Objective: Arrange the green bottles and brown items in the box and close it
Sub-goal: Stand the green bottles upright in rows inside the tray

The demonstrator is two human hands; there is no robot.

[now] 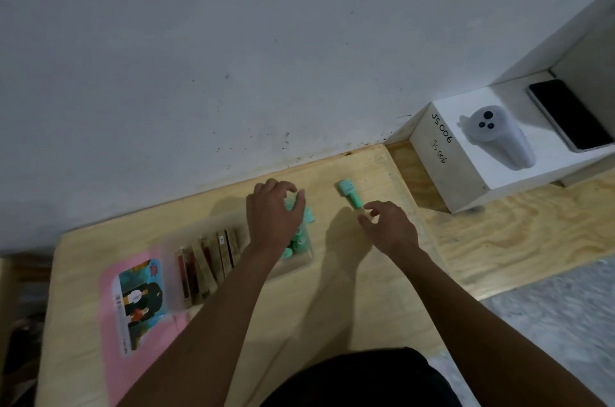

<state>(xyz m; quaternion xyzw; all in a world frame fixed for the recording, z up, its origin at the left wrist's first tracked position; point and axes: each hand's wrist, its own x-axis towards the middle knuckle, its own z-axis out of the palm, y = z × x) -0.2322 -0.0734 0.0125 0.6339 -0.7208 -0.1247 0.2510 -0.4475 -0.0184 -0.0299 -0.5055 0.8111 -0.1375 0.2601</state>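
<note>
A clear plastic box (pixel 233 260) is sitting on a pale wooden board (pixel 332 290), holding a row of brown items (pixel 208 260) standing on edge in its left part and a cluster of green bottles (pixel 296 242) in its right part. The left hand (pixel 274 212) is reaching over the green end of the box, its fingers curled down around one green bottle there; how firmly it is gripping cannot be told. Just to the right of the box, a loose green bottle (pixel 349 194) is lying on its side on the board, and the right hand (pixel 387 227) is hovering at its near end with thumb and fingers spread apart, holding nothing. A pink lid (pixel 133 303) with a printed picture is lying flat to the left of the box. Farther right, a white box (pixel 466 170) is carrying a grey controller (pixel 499 137) and a dark phone (pixel 570 115).
</note>
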